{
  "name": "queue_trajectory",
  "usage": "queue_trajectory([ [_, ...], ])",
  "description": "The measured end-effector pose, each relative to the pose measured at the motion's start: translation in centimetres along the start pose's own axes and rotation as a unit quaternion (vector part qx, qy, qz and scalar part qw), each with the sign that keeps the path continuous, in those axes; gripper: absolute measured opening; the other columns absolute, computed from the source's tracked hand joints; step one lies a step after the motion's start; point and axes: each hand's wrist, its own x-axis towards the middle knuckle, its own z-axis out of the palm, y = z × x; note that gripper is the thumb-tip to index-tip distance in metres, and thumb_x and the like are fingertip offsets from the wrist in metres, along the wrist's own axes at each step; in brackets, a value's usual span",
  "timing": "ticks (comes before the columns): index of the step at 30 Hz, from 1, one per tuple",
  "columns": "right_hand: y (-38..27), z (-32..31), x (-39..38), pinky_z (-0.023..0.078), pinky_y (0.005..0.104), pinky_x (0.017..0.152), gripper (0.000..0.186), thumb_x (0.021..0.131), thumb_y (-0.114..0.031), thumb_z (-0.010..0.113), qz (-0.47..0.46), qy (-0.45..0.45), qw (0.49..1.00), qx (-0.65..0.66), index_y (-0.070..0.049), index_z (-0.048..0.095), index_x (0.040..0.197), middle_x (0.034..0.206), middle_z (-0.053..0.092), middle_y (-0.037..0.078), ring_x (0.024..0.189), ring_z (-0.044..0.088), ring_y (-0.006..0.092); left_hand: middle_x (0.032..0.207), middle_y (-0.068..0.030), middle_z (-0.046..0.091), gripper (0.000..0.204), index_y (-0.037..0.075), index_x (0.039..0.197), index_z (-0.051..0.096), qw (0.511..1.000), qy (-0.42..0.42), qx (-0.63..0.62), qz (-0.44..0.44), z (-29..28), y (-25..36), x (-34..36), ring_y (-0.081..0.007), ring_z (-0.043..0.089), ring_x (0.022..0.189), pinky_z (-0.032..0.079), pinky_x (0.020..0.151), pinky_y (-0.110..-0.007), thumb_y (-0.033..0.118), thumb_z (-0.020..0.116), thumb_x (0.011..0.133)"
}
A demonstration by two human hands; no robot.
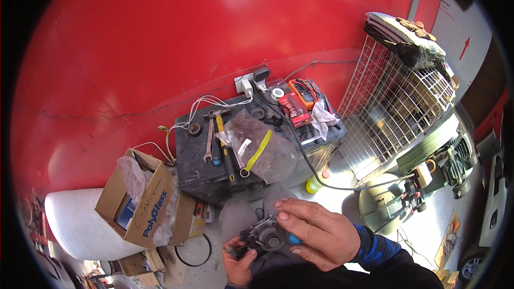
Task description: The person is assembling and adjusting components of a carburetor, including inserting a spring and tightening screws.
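My left hand is closed on a dark metal machine part with a round hub, held low in front of my body. The exact kind of part cannot be made out. My right hand reaches over its right side, fingers bent and pointing left. A round blue thing, perhaps the end of a tool handle, shows between those fingers; the rest of it is hidden. My knees lie just behind the part.
On the black bench lie a wrench, a hammer, a plastic bag and an orange multimeter. A cardboard box stands left. To the right are a wire cage, a compressor and a cable.
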Motion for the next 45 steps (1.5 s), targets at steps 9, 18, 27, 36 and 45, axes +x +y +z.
queue_trajectory([
  [9, -0.7, -0.7, -0.5, 0.058, 0.0376, 0.074, 0.059, 0.075, -0.015, 0.086, -0.018, -0.072, 0.995, -0.063, 0.003, 0.064, 0.127, 0.106, 0.070, 0.021, 0.089, 0.071, 0.0329, 0.131, -0.0176, 0.060, 0.050, 0.003, 0.116, 0.055, 0.997, -0.017, -0.059, 0.051, 0.2, -1.5, 1.6, -0.0257, 0.060, 0.118, 0.051, 0.101, -0.040, -0.008, 0.071, 0.070],
  [18, -0.2, -1.8, -4.3, 0.056, 0.0350, 0.073, 0.062, 0.079, -0.024, 0.091, 0.072, -0.024, 0.989, -0.125, -0.007, 0.064, 0.133, 0.106, 0.065, 0.016, 0.089, 0.066, 0.0252, 0.125, -0.0174, 0.065, 0.042, 0.003, 0.110, 0.055, 0.995, -0.092, -0.015, 0.031, -0.2, 0.3, 5.8, -0.0264, 0.057, 0.125, 0.039, 0.113, -0.040, -0.010, 0.071, 0.073],
  [27, -0.6, -1.8, -2.0, 0.053, 0.0498, 0.098, 0.052, 0.087, -0.029, 0.082, 0.018, -0.216, 0.974, 0.068, -0.020, 0.064, 0.134, 0.122, 0.066, 0.021, 0.115, 0.067, 0.0355, 0.120, -0.0159, 0.067, 0.037, 0.002, 0.112, 0.057, 0.993, -0.072, 0.009, 0.095, -1.9, -1.8, 5.2, -0.0268, 0.058, 0.124, 0.039, 0.114, -0.044, -0.003, 0.078, 0.082],
  [36, 1.4, -1.4, -0.1, 0.057, 0.0458, 0.081, 0.015, 0.089, -0.020, 0.075, -0.002, -0.176, 0.979, 0.101, -0.010, 0.071, 0.099, 0.101, 0.067, 0.015, 0.091, 0.068, 0.0305, 0.121, -0.0155, 0.068, 0.038, 0.003, 0.112, 0.058, 0.990, -0.121, -0.020, 0.065, -1.6, -1.4, 5.9, -0.0274, 0.059, 0.125, 0.039, 0.114, -0.045, -0.007, 0.075, 0.079],
  [45, 3.3, 4.4, 2.0, 0.036, 0.0382, 0.047, 0.033, 0.088, -0.017, 0.063, -0.035, -0.449, 0.714, 0.536, -0.011, 0.046, 0.061, 0.063, 0.042, 0.004, 0.051, 0.049, 0.0220, 0.114, -0.0156, 0.069, 0.036, 0.005, 0.106, 0.058, 0.983, -0.129, 0.020, 0.125, -2.2, -3.1, 4.9, -0.0318, 0.060, 0.122, 0.040, 0.113, -0.050, -0.002, 0.078, 0.077],
])
